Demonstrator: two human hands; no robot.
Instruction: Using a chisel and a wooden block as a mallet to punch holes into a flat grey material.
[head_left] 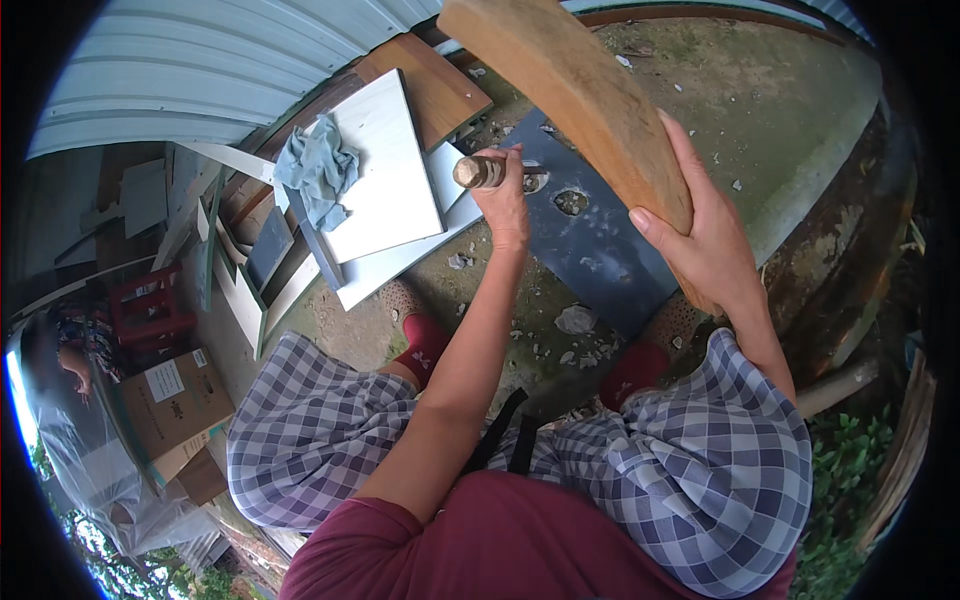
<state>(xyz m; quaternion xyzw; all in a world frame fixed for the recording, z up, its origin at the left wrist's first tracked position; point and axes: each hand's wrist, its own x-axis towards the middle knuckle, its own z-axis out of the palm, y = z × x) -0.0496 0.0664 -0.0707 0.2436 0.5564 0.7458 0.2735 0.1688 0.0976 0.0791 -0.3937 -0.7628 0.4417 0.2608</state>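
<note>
My right hand point(718, 240) grips a thick, long piece of wood point(590, 100), raised so that its upper end reaches the top of the view. My left hand point(503, 212) is closed round a chisel-like tool with a round wooden handle point(468, 173), butt end up. Its working end sits low by a hole near my fingers and is mostly hidden. Under both hands lies a dark grey board point(610, 270) on the ground. A rough round hole point(571, 202) shows in the board, with pale dust and scratches around it.
Left of the board are a white panel point(385, 170) with a blue-grey cloth point(318, 170) on it, a brown board point(425, 90) and loose offcuts point(235, 290). Stone chips point(576, 320) lie between my feet. Farther left are a cardboard box point(175, 400), a red stool point(150, 310) and another person's hand point(75, 370).
</note>
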